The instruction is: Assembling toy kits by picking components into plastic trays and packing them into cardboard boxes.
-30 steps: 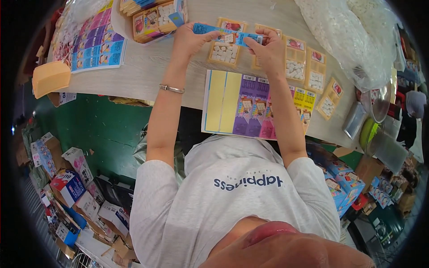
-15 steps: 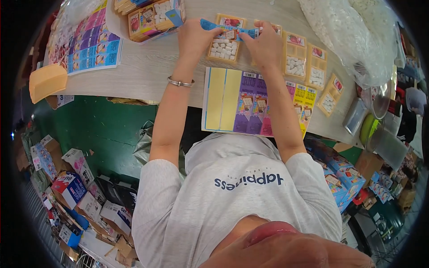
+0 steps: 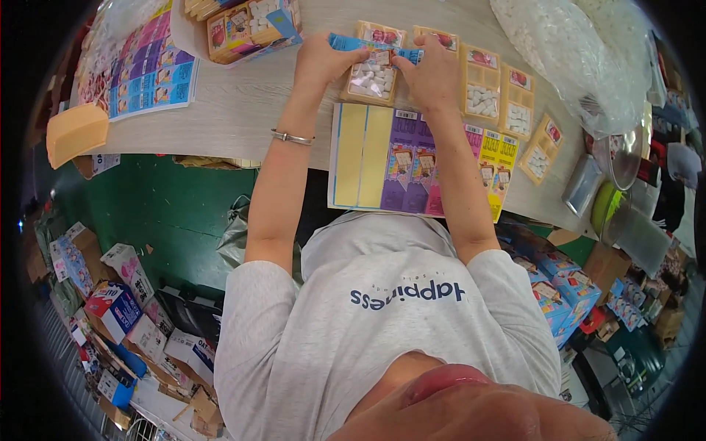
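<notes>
This looks like a packing workshop: a multicoloured printed label sheet (image 3: 360, 158) at the near edge of the pale wood-grain counter (image 3: 235, 110), shallow orange plastic trays (image 3: 482, 100) farther back, a bulging clear plastic bag (image 3: 570, 62) toward the right edge, cardboard boxes (image 3: 115, 307) piled around the green floor (image 3: 147, 202).

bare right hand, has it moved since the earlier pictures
Yes: the bare right hand moved slightly left, judged against the pale-orange rectangular plastic tray right of it.
</notes>
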Demonstrator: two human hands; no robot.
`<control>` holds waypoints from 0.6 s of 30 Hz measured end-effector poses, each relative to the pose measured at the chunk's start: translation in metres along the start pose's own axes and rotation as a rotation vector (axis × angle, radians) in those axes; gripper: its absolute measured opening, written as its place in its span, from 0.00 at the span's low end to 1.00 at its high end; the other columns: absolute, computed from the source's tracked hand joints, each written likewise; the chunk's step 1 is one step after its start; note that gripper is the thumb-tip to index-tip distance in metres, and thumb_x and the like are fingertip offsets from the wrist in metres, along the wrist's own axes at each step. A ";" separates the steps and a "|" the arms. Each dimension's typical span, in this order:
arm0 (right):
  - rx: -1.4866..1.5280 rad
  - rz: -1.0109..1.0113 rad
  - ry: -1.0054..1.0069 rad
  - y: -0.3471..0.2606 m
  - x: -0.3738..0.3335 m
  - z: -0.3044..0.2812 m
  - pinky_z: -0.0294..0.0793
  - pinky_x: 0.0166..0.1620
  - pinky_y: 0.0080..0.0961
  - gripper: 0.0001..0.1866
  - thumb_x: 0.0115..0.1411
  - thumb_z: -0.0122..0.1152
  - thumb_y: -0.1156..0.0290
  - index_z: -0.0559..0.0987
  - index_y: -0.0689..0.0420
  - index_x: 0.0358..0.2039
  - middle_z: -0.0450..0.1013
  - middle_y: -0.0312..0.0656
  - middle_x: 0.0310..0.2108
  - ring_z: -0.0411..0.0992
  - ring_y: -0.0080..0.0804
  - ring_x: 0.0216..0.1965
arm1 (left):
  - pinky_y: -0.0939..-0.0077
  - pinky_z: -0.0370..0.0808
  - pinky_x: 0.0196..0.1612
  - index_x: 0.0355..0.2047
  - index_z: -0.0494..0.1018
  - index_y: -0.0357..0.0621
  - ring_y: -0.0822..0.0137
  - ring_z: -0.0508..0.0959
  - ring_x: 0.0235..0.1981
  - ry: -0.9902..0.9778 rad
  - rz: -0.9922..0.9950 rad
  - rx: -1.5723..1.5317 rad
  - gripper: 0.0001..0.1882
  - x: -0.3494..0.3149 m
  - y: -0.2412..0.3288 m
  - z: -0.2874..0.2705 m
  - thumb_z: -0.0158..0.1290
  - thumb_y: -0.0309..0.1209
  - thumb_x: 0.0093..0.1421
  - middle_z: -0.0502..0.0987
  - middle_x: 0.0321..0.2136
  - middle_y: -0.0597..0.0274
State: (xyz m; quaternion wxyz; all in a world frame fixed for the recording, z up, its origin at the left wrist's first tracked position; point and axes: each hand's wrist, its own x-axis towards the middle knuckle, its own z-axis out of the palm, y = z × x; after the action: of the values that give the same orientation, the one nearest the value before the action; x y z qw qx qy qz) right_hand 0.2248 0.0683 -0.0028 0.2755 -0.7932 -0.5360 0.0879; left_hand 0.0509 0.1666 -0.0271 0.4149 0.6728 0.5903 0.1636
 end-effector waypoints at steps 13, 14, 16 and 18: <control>1.505 0.312 -0.399 -0.006 -0.065 -0.081 0.81 0.42 0.25 0.12 0.61 0.65 0.76 0.79 0.61 0.45 0.81 0.41 0.40 0.80 0.27 0.37 | 0.76 0.82 0.41 0.39 0.80 0.38 0.70 0.83 0.35 -0.309 -0.068 -1.332 0.09 -0.123 0.041 -0.027 0.64 0.22 0.57 0.84 0.36 0.57; 1.494 0.319 -0.379 -0.006 -0.068 -0.082 0.81 0.42 0.26 0.12 0.61 0.66 0.76 0.79 0.61 0.45 0.81 0.42 0.40 0.80 0.28 0.38 | 0.76 0.82 0.40 0.39 0.80 0.39 0.71 0.83 0.34 -0.295 -0.048 -1.308 0.10 -0.126 0.045 -0.026 0.65 0.22 0.57 0.84 0.37 0.57; 1.517 0.336 -0.305 -0.008 -0.072 -0.080 0.81 0.42 0.25 0.11 0.61 0.66 0.76 0.80 0.62 0.44 0.81 0.42 0.39 0.80 0.27 0.37 | 0.75 0.82 0.39 0.39 0.80 0.39 0.71 0.83 0.33 -0.317 -0.053 -1.311 0.10 -0.127 0.047 -0.023 0.65 0.22 0.56 0.83 0.35 0.60; 1.542 0.350 -0.234 -0.009 -0.074 -0.081 0.81 0.41 0.25 0.10 0.61 0.65 0.77 0.81 0.62 0.43 0.81 0.41 0.39 0.80 0.26 0.36 | 0.75 0.82 0.39 0.39 0.80 0.38 0.71 0.82 0.32 -0.335 -0.057 -1.312 0.10 -0.128 0.053 -0.021 0.66 0.22 0.56 0.83 0.33 0.62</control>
State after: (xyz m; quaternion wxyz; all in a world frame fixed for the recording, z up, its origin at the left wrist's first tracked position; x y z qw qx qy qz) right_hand 0.2228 -0.0237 0.0581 0.6707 -0.4373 -0.2172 0.5584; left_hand 0.0390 0.0569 0.0597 0.8274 0.2819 0.3140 0.3705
